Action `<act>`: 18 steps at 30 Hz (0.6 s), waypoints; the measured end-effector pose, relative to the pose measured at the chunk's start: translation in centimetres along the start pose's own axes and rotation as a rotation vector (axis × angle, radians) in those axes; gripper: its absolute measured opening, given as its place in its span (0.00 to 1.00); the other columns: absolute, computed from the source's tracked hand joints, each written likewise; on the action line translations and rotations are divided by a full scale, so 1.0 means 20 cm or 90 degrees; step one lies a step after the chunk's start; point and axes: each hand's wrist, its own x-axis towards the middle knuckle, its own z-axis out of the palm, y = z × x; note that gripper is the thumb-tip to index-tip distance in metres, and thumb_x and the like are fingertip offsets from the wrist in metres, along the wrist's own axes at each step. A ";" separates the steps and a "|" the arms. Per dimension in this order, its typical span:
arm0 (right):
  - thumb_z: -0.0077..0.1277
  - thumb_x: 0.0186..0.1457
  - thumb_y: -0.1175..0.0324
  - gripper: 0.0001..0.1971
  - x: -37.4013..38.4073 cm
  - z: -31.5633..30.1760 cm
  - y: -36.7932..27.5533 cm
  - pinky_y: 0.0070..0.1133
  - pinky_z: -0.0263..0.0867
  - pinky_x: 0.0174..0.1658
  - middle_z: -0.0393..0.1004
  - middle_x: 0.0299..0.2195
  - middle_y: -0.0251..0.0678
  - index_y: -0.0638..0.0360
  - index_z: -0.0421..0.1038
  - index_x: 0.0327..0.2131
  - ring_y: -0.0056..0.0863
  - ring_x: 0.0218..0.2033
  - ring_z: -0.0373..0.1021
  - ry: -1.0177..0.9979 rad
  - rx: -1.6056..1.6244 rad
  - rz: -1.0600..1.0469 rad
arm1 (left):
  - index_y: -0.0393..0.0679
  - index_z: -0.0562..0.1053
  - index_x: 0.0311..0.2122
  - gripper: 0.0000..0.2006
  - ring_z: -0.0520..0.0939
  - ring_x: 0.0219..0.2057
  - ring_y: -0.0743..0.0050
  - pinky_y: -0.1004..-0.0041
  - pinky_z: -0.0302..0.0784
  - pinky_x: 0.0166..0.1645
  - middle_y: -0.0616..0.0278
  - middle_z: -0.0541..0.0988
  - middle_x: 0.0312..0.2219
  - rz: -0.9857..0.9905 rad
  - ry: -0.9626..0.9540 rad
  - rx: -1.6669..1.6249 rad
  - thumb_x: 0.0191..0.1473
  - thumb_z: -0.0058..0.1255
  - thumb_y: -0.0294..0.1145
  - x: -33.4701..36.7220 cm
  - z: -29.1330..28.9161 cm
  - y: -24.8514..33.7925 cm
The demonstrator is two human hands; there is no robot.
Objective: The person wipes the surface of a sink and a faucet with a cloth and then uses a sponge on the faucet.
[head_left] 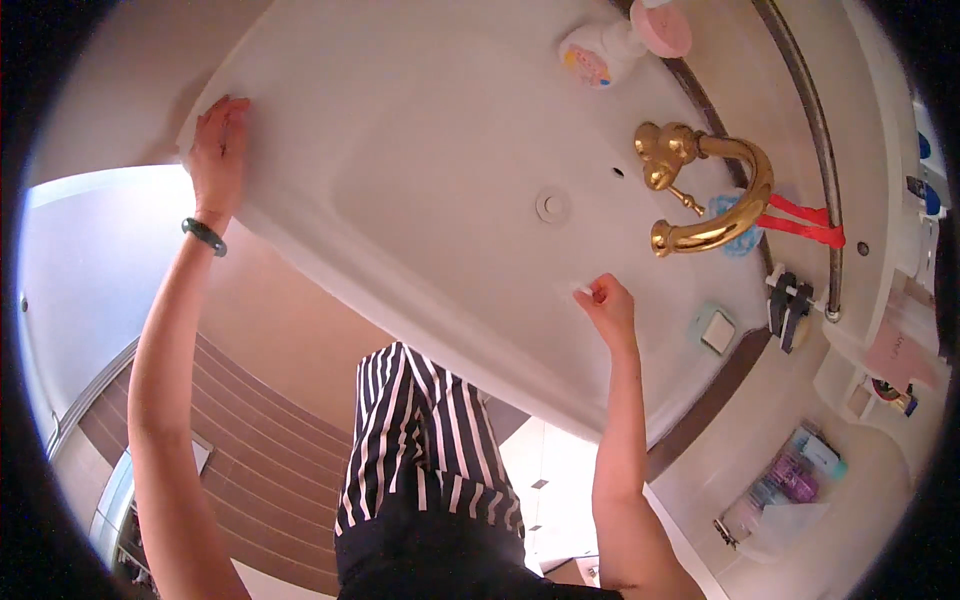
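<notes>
Right hand [611, 308] has a small white bit [583, 294] pinched in its grip (tissue? can't tell) over the basin [430, 190]. Slick skin could let it slip toward the drain [551, 206]. Left hand [218, 150] rests slack on the rim [292, 228], seemingly holding nothing.

A bathroom, judging by the washbasin [440, 140], soap [717, 332] and faucet [668, 150] (gold-coloured)

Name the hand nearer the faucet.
Right. The right hand is over the sink, left of the faucet and closer to the body; the left hand is at the sink's left end, much farther away.
</notes>
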 end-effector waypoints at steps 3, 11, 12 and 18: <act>0.59 0.52 0.69 0.10 -0.07 -0.01 -0.06 0.25 0.69 0.44 0.76 0.33 0.31 0.59 0.71 0.36 0.24 0.38 0.72 -0.158 0.766 -0.031 | 0.46 0.77 0.44 0.11 0.78 0.48 0.62 0.69 0.73 0.51 0.58 0.78 0.46 0.072 0.014 0.056 0.62 0.44 0.33 -0.01 -0.02 -0.05; 0.58 0.49 0.70 0.09 0.03 0.04 -0.08 0.21 0.66 0.35 0.71 0.24 0.26 0.63 0.69 0.29 0.17 0.29 0.68 0.102 0.068 -0.142 | 0.45 0.77 0.44 0.10 0.79 0.48 0.60 0.70 0.74 0.50 0.58 0.78 0.45 0.071 -0.012 0.034 0.61 0.45 0.32 0.06 0.00 -0.02; 0.58 0.49 0.70 0.09 0.03 0.04 -0.10 0.21 0.66 0.35 0.71 0.24 0.26 0.63 0.69 0.29 0.17 0.29 0.68 0.101 0.066 -0.143 | 0.45 0.77 0.44 0.10 0.79 0.48 0.60 0.69 0.74 0.50 0.58 0.78 0.46 0.046 -0.017 0.050 0.61 0.45 0.32 0.06 0.00 -0.02; 0.50 0.52 0.73 0.07 -0.04 0.04 -0.16 0.18 0.63 0.24 0.63 0.19 0.29 0.61 0.63 0.35 0.16 0.22 0.63 0.003 0.625 -0.021 | 0.47 0.77 0.45 0.11 0.80 0.46 0.61 0.69 0.75 0.48 0.58 0.78 0.47 0.107 -0.003 0.048 0.61 0.44 0.30 0.07 0.00 -0.07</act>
